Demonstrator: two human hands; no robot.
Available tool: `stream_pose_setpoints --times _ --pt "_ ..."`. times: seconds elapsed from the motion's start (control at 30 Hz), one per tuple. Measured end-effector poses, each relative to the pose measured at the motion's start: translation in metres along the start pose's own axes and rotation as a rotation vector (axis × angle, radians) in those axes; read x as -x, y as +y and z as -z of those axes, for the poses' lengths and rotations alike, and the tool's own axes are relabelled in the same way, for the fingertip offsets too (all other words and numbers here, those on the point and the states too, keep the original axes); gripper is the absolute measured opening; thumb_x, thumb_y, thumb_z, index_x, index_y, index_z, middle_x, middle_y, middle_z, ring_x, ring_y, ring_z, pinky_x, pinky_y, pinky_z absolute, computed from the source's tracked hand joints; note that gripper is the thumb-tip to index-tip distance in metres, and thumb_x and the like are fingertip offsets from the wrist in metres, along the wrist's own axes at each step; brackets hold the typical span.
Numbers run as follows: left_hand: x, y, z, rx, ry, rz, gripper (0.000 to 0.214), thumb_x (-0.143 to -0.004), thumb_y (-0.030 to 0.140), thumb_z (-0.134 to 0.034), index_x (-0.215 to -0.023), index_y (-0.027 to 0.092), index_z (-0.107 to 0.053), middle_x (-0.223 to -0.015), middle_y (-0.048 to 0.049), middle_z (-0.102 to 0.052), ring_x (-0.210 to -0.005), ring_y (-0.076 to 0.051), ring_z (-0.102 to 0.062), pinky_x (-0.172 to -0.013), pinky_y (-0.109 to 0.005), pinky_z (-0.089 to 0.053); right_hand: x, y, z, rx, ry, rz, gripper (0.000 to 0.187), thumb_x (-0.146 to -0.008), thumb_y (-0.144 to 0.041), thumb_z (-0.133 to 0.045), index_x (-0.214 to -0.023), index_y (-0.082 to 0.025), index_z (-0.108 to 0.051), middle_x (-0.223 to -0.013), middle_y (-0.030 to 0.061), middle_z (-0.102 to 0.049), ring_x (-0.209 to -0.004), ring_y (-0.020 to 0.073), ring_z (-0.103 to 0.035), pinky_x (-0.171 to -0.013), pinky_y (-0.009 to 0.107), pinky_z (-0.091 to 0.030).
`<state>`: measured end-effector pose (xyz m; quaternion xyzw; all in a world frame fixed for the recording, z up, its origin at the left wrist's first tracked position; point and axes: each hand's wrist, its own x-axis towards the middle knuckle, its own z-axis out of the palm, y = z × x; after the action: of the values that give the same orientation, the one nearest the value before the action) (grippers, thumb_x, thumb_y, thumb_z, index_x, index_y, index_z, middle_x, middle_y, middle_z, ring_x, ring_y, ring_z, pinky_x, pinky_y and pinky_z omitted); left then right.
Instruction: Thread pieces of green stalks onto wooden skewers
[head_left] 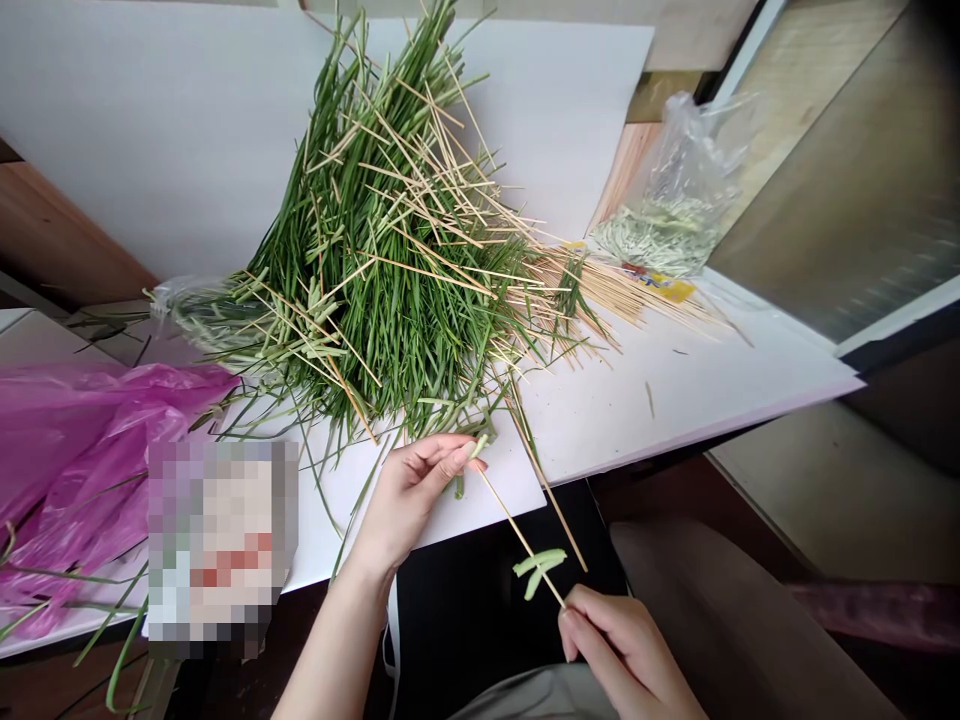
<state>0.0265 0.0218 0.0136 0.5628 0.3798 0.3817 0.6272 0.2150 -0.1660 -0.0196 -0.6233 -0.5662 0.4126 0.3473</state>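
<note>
My left hand [409, 495] pinches a short green leaf piece [478, 446] at its fingertips, close to the pointed end of a thin bamboo skewer [517, 530]. My right hand [619, 650] grips the skewer's lower end. Two pale green leaf strips [538, 570] sit on the skewer near my right hand. Beyond both hands, a large heap of long green leaves [382, 260] lies on a white board [645, 400], with many loose skewers mixed through it. A bundle of bare skewers [592, 290] lies at its right side.
A clear plastic bag of chopped green pieces [667, 220] stands at the board's far right. A crumpled magenta plastic bag [82, 470] lies at the left, next to a pixelated patch [221, 545]. A brown seat back [720, 620] is at lower right.
</note>
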Motion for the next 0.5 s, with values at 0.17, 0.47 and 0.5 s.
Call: stream_pose_setpoints --times 0.17,0.47,0.5 --pt "0.001 0.0013 -0.0025 -0.024 -0.007 -0.005 0.03 -0.088 0.05 -0.079 -0.09 0.02 -0.083 -0.081 -0.0047 -0.08 -0.077 -0.017 -0.063 -0.078 -0.028 -0.049 0.0013 0.0039 -0.0017 0.026 0.01 -0.008 0.041 -0.11 -0.036 -0.038 -0.072 -0.023 -0.043 -0.064 -0.0042 -0.048 -0.059 0.0146 -0.049 -0.061 0.025 -0.038" --pt "0.0007 -0.0013 -0.0004 0.056 -0.012 0.025 0.031 -0.084 0.047 -0.084 -0.1 0.02 -0.084 -0.082 -0.0048 -0.081 -0.079 -0.017 -0.066 -0.077 -0.029 -0.049 0.0047 0.0032 -0.001 0.013 0.019 -0.059 0.043 -0.11 -0.04 -0.038 -0.071 -0.024 -0.043 -0.066 -0.0041 -0.05 -0.063 0.015 -0.05 -0.064 0.024 -0.039" --pt "0.0008 -0.0016 -0.0005 0.054 -0.011 0.025 0.031 -0.084 0.047 -0.084 -0.1 0.02 -0.085 -0.083 -0.0049 -0.082 -0.08 -0.018 -0.066 -0.078 -0.029 -0.05 0.0046 0.0032 -0.0012 0.005 0.016 -0.06 0.043 -0.111 -0.04 -0.037 -0.071 -0.024 -0.042 -0.066 -0.0041 -0.049 -0.063 0.0149 -0.05 -0.064 0.024 -0.039"
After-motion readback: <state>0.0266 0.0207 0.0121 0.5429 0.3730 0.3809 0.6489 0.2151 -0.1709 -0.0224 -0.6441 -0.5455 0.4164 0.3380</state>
